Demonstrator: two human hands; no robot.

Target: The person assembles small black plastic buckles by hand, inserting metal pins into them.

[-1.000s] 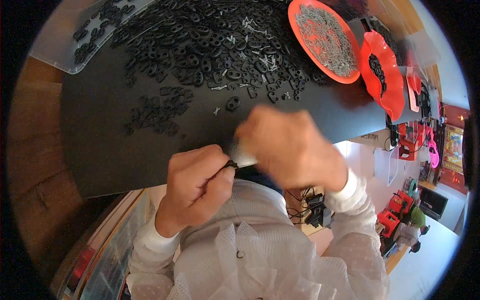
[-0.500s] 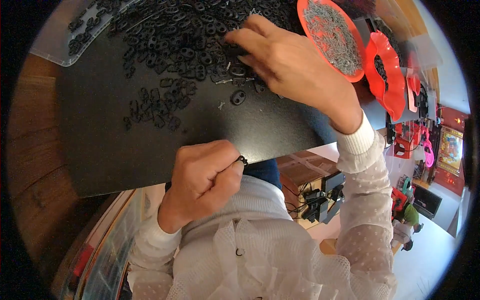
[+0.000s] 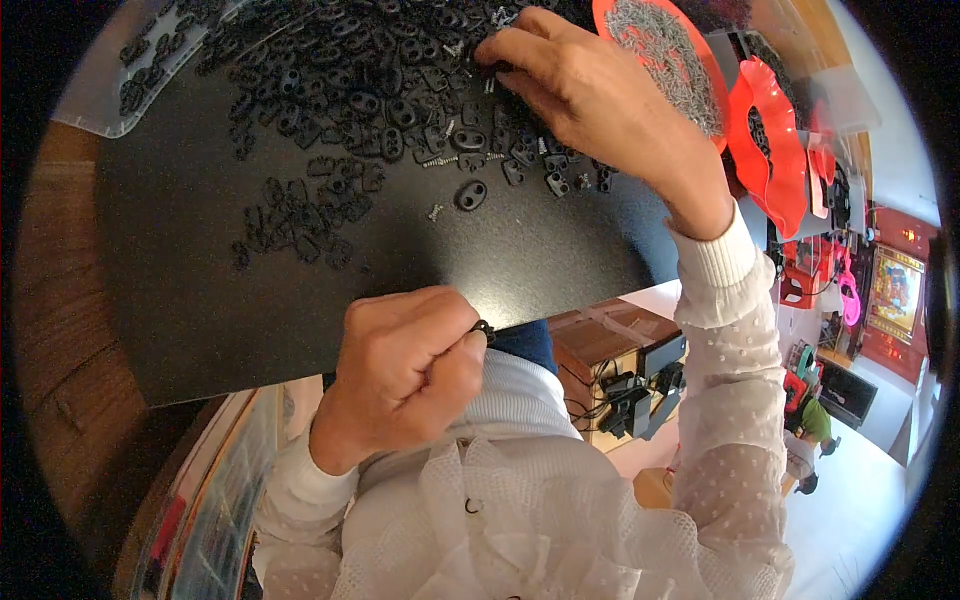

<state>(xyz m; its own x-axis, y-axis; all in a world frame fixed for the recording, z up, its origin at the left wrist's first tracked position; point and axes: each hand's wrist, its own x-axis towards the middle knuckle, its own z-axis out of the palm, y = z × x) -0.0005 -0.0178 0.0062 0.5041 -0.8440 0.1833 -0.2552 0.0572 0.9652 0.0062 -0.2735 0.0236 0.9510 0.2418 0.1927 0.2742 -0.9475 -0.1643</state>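
My left hand is closed near the front edge of the table, pinching a small black plastic cord-lock part between thumb and forefinger; most of it is hidden. Over the far side of the heap of black cord-lock parts is my right hand, its thumb and fingers bent together. What lies between those fingertips is too dark to make out. A black two-holed part lies apart on the table, with a small metal spring beside it.
A red plate of metal springs stands at the far right, with a wavy red dish beside it. A clear plastic tray holds black parts at the far left. A smaller cluster of black pieces lies on the dark table.
My right hand has moved slightly farther away over the heap, uncovering several black parts nearer me. My left hand stays in almost the same place, still gripping its part.
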